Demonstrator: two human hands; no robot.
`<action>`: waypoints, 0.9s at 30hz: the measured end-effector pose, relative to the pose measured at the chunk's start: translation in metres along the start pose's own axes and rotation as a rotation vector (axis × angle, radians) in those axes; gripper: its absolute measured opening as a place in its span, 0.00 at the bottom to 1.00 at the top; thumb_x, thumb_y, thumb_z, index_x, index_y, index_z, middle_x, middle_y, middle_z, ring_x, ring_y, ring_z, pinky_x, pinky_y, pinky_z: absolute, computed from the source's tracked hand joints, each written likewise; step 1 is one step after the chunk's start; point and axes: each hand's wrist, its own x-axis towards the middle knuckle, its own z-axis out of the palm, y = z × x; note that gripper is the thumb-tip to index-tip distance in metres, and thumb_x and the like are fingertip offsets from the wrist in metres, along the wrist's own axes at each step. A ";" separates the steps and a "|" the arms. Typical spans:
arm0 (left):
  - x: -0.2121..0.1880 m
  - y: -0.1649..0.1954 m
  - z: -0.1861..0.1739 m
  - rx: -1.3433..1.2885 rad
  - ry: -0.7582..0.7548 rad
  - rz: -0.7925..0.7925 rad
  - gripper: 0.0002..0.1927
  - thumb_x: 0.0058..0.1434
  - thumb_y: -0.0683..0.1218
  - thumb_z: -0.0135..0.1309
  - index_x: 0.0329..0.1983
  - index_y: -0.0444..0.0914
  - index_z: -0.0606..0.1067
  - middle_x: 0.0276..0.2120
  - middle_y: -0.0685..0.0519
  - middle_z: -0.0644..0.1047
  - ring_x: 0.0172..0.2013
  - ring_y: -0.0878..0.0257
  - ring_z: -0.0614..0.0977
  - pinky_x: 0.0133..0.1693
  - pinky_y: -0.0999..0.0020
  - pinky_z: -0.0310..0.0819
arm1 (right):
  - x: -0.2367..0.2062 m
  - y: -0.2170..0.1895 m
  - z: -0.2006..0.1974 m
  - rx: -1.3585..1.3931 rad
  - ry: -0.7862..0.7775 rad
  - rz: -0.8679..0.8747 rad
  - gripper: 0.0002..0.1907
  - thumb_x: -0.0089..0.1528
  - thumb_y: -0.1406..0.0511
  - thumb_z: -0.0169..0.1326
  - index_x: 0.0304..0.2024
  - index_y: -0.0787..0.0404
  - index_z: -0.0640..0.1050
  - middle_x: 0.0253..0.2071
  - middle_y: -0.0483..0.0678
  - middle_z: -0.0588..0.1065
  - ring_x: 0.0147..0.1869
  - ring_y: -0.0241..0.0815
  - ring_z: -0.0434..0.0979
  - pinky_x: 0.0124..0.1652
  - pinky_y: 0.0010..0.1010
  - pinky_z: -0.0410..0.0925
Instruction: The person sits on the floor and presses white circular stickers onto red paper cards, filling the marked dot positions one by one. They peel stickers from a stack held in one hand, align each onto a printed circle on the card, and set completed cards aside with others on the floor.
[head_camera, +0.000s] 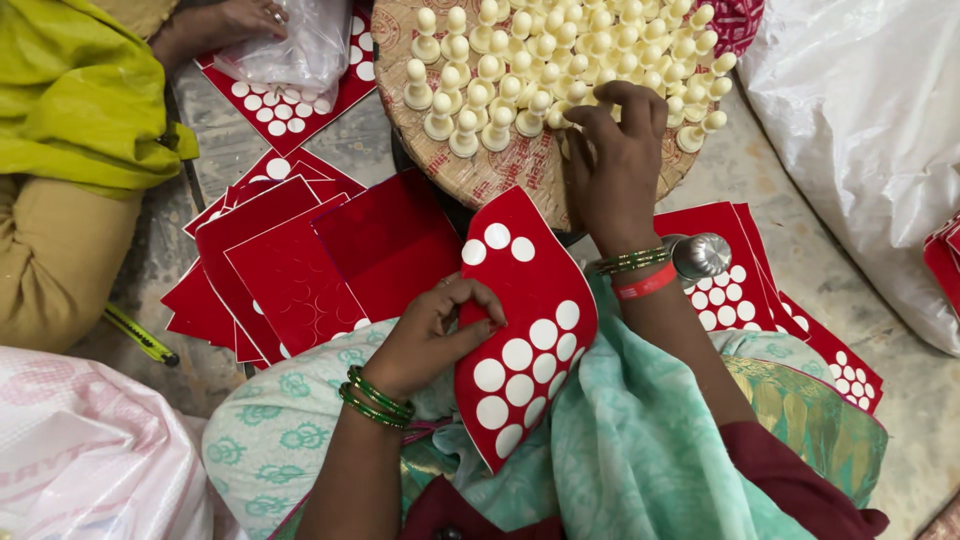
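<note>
My left hand (432, 335) pinches the edge of a curved red sheet (540, 285) dotted with round white stickers, resting it on my lap. My right hand (612, 160) reaches forward onto a round woven tray (480, 178) crowded with several cream pawn-shaped pieces (530, 60). Its fingers curl down among the pieces at the tray's near edge; whether they grip one is hidden.
Red sheets (300, 260) lie stacked on the floor at left, more dotted red sheets (760, 290) at right beside a small metal pot (700, 255). Another person's hand (225, 20) holds a clear plastic bag at top left. White sacks (870, 130) sit at right and bottom left.
</note>
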 end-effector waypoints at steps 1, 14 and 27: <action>0.000 0.002 0.000 -0.002 0.018 -0.002 0.06 0.60 0.36 0.57 0.40 0.37 0.77 0.45 0.53 0.74 0.51 0.62 0.75 0.58 0.63 0.68 | 0.001 0.000 -0.001 0.004 -0.001 -0.005 0.13 0.60 0.74 0.64 0.46 0.61 0.80 0.55 0.54 0.71 0.63 0.56 0.66 0.58 0.43 0.66; 0.003 0.011 0.001 0.178 0.322 -0.055 0.14 0.59 0.46 0.64 0.48 0.40 0.83 0.48 0.52 0.85 0.59 0.61 0.79 0.72 0.56 0.50 | -0.022 -0.036 -0.029 0.396 -0.020 0.373 0.07 0.63 0.73 0.63 0.41 0.60 0.79 0.49 0.48 0.74 0.49 0.39 0.79 0.44 0.29 0.76; -0.005 -0.005 0.015 -0.245 0.487 0.152 0.30 0.72 0.59 0.47 0.64 0.31 0.70 0.55 0.50 0.77 0.47 0.68 0.77 0.50 0.73 0.73 | -0.100 -0.158 -0.007 1.345 -0.181 0.510 0.10 0.72 0.73 0.49 0.55 0.66 0.74 0.61 0.49 0.70 0.66 0.38 0.72 0.65 0.31 0.67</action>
